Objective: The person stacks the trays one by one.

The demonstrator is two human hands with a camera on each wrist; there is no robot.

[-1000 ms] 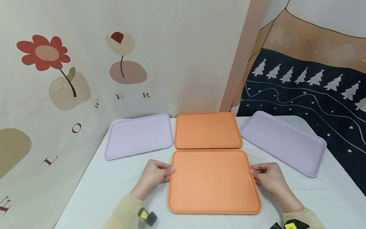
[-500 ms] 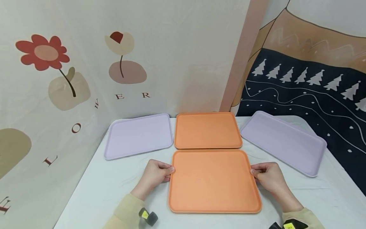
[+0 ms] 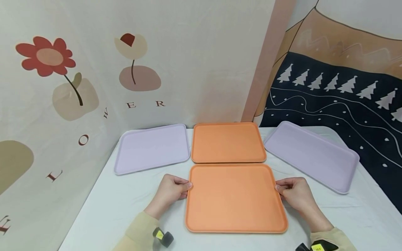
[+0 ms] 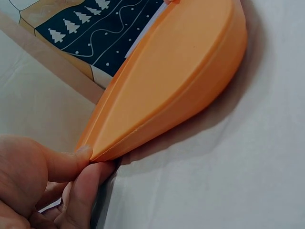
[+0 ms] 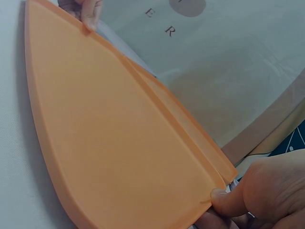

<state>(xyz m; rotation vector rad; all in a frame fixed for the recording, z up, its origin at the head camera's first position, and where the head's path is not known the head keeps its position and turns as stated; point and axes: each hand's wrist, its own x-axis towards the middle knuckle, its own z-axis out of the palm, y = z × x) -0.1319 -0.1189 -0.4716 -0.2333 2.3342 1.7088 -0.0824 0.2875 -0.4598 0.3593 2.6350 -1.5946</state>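
Observation:
Nearest me in the head view lies an orange rectangular tray with rounded corners and a low rim. My left hand pinches its left edge, thumb on top of the rim and fingers beneath, as the left wrist view also shows on the tray. On the opposite side my right hand pinches the right edge the same way; its thumb presses the rim in the right wrist view. A second orange tray sits directly behind, its front edge right along the near tray's back edge.
A lilac tray lies at the back left, close to the far orange tray. Another lilac tray lies angled at the back right. White cloth covers the table; a printed fabric wall rises behind.
Both hands keep their hold on the near orange tray, which stays practically in place. The head view has shifted very slightly.

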